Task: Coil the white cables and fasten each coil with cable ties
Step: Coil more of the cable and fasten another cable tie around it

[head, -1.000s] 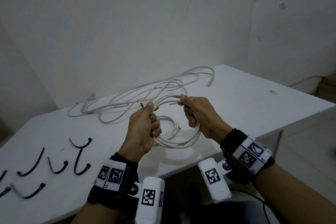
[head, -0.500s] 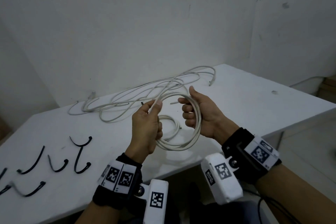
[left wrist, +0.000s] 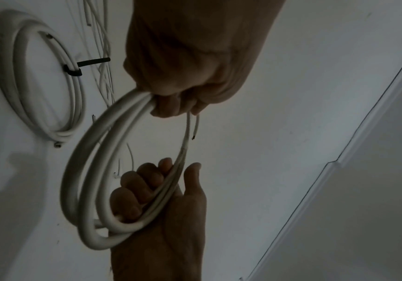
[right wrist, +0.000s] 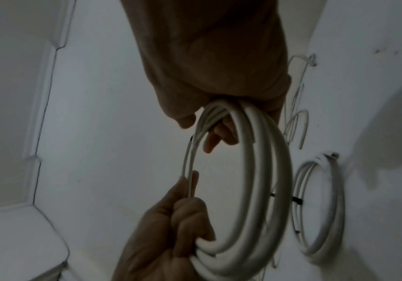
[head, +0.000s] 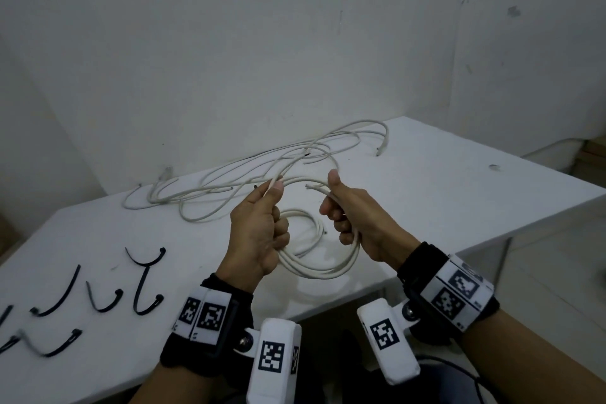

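A white cable coil [head: 314,274] hangs between my two hands above the white table [head: 426,207]. My left hand [head: 272,207] grips its left side, thumb and forefinger pinching a cable end that sticks up. My right hand [head: 337,207] curls round the right side, thumb raised. The left wrist view shows the held coil [left wrist: 86,171] running from my left hand [left wrist: 176,98] to my right hand [left wrist: 147,190]. In the right wrist view the coil [right wrist: 255,180] spans my right hand [right wrist: 219,121] and left hand [right wrist: 185,213]. Several black cable ties [head: 144,282] lie at the left.
A finished coil [left wrist: 46,85] with a black tie [left wrist: 75,71] lies on the table under my hands, also seen as a coil [right wrist: 320,209] in the right wrist view. Loose white cables [head: 262,170] sprawl along the back by the wall. The table's front edge is near my wrists.
My right hand turned and raised its thumb while keeping hold of the coil. My left thumb and forefinger slid up along the cable end. The coil stays between my hands.
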A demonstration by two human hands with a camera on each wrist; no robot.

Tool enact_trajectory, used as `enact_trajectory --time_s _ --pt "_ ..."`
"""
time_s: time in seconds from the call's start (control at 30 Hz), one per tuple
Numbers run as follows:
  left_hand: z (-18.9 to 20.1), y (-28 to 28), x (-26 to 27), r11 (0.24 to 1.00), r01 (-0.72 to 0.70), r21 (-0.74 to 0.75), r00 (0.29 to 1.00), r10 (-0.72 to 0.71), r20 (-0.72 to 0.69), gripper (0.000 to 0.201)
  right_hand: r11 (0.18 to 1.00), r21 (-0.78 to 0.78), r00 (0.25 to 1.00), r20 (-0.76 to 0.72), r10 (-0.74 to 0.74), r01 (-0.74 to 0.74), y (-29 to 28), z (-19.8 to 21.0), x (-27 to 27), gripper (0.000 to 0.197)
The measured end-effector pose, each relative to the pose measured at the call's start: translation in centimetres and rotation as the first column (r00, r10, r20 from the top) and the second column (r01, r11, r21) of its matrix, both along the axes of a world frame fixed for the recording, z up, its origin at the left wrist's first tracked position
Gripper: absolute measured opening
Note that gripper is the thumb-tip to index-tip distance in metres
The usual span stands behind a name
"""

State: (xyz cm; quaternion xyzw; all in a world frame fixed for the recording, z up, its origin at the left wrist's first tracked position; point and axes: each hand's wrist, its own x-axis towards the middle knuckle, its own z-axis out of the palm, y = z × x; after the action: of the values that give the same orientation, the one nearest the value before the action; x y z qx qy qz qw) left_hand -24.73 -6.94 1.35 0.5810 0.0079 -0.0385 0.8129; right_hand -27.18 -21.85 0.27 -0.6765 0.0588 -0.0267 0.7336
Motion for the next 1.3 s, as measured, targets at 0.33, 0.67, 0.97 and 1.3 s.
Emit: enact_trajectory --time_s 0.33,0.67,0.97,1.3 --pt "0.0 0.5 -0.1 1.0 0.027 -0.008 0.997 -0.027 -0.065 0.021 0.93 0.366 0.999 0.019 0.029 -0.034 -0.9 0.5 0.4 0.024" --pt "0.5 1.7 0.4 0.998 0.048 -0.028 0.992 -0.051 -0.114 0.024 0.926 -0.275 0.904 0.406 -0.133 0.26 -0.9 -1.5 0.8 0.03" --pt "1.7 1.8 -0.6 0.987 0.145 0.073 0.988 -0.14 -0.064 0.01 0.533 -0.811 0.847 0.444 0.291 0.242 0.2 1.7 2.3 0.033" --pt "3.6 2.8 0.3 0.905 0.29 0.31 0.956 -0.257 -0.143 0.016 0.633 -0.774 0.899 0.265 0.348 -0.017 -0.6 2.9 2.6 0.055"
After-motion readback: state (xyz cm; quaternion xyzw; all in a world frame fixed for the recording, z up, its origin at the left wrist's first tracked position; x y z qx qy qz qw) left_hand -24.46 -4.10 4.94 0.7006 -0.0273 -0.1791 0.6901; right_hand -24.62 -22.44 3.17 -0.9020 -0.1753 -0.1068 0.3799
